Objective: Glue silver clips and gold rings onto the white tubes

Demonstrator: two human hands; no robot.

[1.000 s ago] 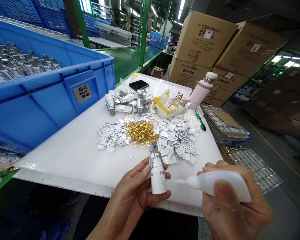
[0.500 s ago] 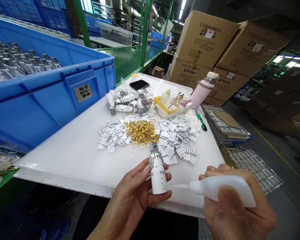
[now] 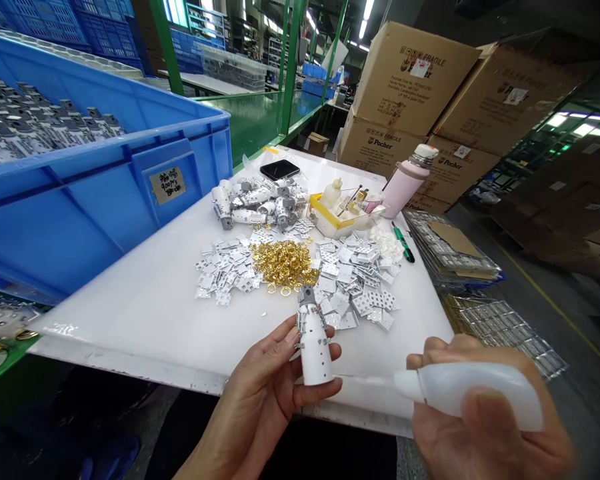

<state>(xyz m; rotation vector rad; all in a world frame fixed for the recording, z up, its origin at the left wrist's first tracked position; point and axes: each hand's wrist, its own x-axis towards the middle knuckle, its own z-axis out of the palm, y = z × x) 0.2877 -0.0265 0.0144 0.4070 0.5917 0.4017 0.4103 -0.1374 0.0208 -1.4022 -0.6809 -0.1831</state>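
White tabletop — silver plates, gold rings, grey-white parts, phone, yellow tray, pink bottle.

**Count, bench top**

- Hands: 2. Left hand w/ 1 white model piece; right hand w/ 1 white squeeze bottle.
- Blue crates: 1 big blue crate close by, more stacked behind, no. unclear.
- White board: 1.
- Piles: gold rings x1 pile, small grey-white parts x2 piles, too many to count; white/grey cylinders x1 heap, approx. a dozen.
- Phone: 1. Pink flask: 1. Yellow tray: 1. Green pen: 1.
- Cardboard boxes: 4+ visible.
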